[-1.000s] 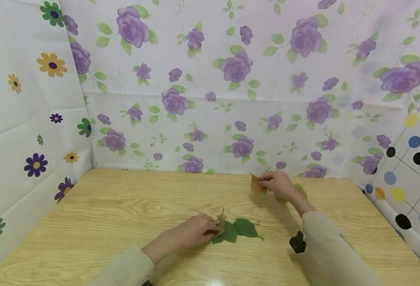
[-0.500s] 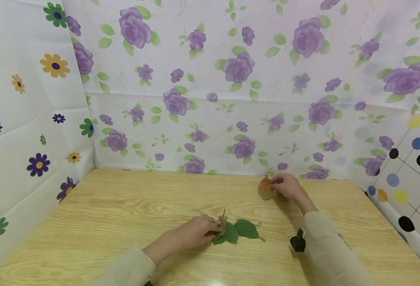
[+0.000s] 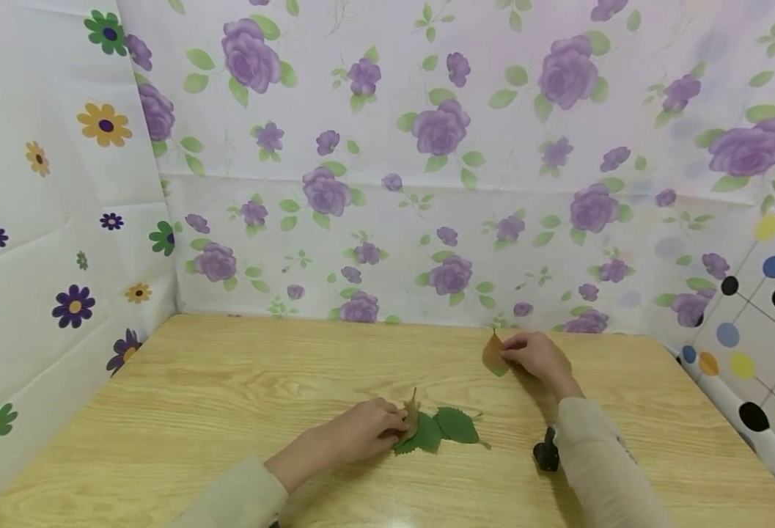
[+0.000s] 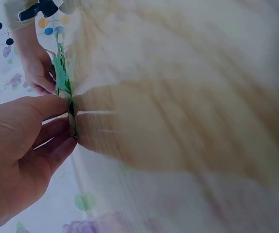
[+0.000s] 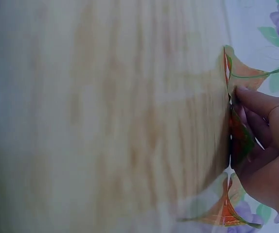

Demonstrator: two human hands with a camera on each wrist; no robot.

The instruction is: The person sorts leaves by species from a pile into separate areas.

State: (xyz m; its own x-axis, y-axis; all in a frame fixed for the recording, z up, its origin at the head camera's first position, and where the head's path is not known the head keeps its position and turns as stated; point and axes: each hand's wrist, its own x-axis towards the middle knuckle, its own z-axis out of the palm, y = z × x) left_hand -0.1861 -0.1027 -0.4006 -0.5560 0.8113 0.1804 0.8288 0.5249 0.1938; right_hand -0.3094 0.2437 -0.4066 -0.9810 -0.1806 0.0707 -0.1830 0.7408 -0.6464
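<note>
In the head view my left hand [image 3: 367, 427] is at mid-table, its fingertips pinching a brown leaf [image 3: 411, 418] with its stem pointing up. Green serrated leaves [image 3: 456, 425] overlap beside it and reach to the right. The left wrist view shows thumb and fingers closed on the edge of a leaf, with a green leaf [image 4: 60, 70] beyond. Near the back edge, my right hand [image 3: 540, 358] has its fingertips at the edge of an orange-brown leaf [image 3: 495, 356]. The right wrist view shows a red-green leaf [image 5: 241, 138] between thumb and fingers, with orange leaves [image 5: 249, 73] above and below.
The wooden tabletop [image 3: 242, 374] meets a purple-flowered cloth [image 3: 361, 220] at the back. Patterned cloths [image 3: 64, 220] hang on the left and right sides. A black device [image 3: 546, 451] sits at the right wrist.
My right hand has shifted slightly right, and the orange-brown leaf has gone from upright in the fingers to lower at the tabletop. The left hand and green leaves stay nearly still.
</note>
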